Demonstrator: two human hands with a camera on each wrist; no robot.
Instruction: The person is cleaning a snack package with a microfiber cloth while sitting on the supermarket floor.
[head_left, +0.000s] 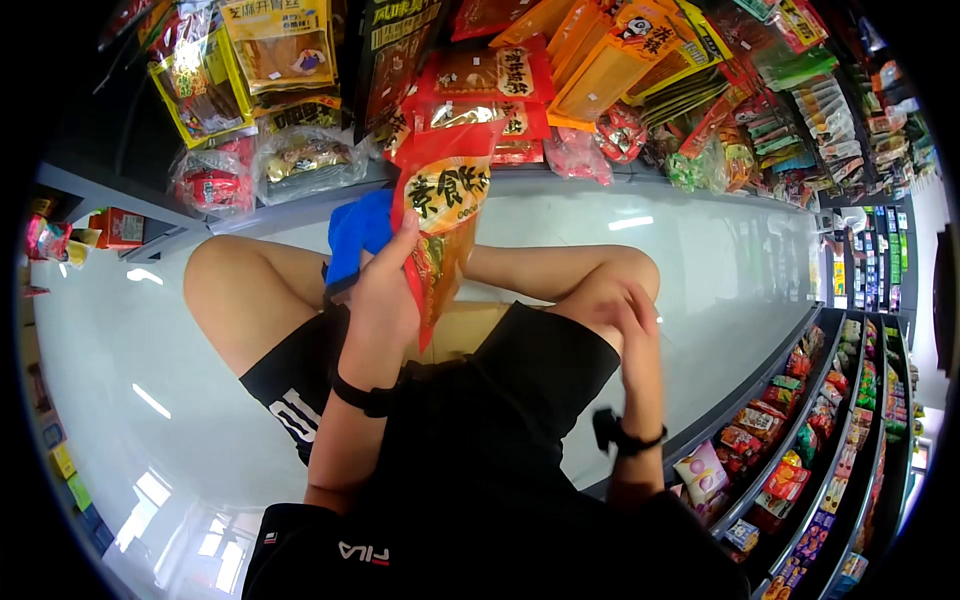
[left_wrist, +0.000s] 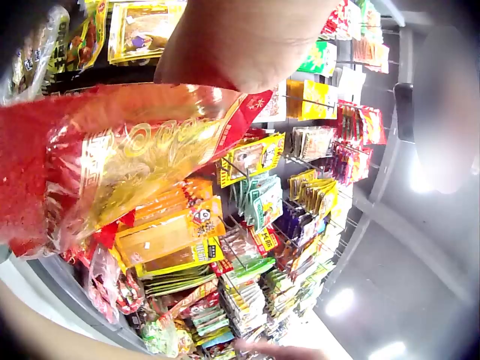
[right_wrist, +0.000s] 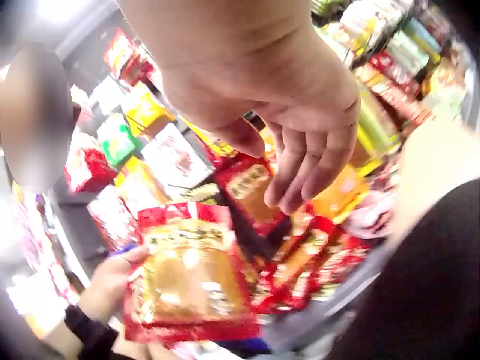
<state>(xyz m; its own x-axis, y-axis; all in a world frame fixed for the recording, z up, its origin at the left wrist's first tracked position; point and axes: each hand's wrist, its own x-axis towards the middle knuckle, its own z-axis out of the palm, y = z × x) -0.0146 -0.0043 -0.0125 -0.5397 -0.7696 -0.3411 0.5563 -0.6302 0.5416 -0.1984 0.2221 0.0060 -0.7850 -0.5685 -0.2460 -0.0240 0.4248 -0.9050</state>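
A red and gold snack packet (head_left: pixel 445 205) is held upright by the left hand (head_left: pixel 385 295), whose thumb lies on its front. A blue cloth (head_left: pixel 358 232) is at that same hand, behind the fingers. In the left wrist view the packet (left_wrist: pixel 142 161) fills the left side below the hand (left_wrist: pixel 240 41). The right hand (head_left: pixel 628 320) is over the knee, blurred, holding nothing. In the right wrist view the right hand (right_wrist: pixel 277 112) has loosely bent, hanging fingers, and the packet (right_wrist: pixel 191 277) is below and left of it, apart from it.
Hanging packets (head_left: pixel 480 75) line a rack in front, with plastic-wrapped items (head_left: pixel 310 155) on the grey shelf edge (head_left: pixel 700 200). Stocked shelves (head_left: pixel 770 440) stand on the right. Crossed legs rest on the pale floor (head_left: pixel 150 330), with a brown cardboard-like surface (head_left: pixel 465 330) between them.
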